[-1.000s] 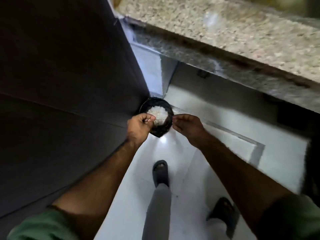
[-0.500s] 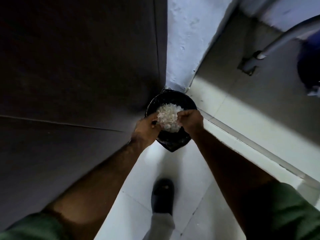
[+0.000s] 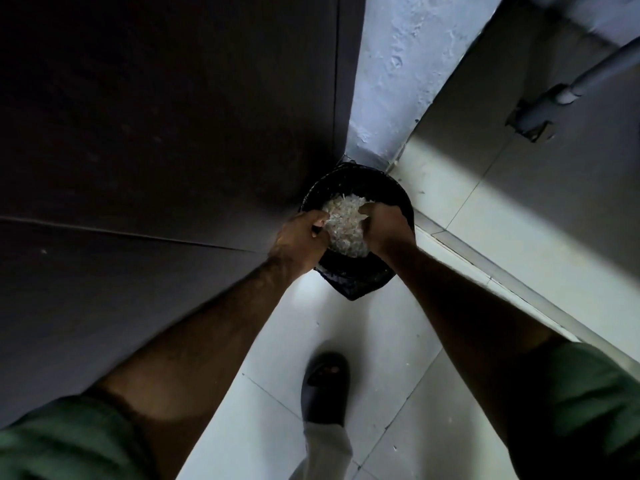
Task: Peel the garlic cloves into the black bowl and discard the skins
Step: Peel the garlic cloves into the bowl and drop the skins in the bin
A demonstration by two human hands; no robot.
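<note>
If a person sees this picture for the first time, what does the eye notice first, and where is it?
First, the pale heap of garlic skins at the centre, held between the left hand and the right hand above a black bin in the corner. Below it, one foot in a dark sandal stands on the light floor tiles.

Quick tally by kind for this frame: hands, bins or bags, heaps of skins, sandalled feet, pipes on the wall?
Hands: 2, left hand and right hand
Black-lined bin: 1
Heap of garlic skins: 1
Dark sandal: 1
Grey pipe: 1
Total: 6
</note>
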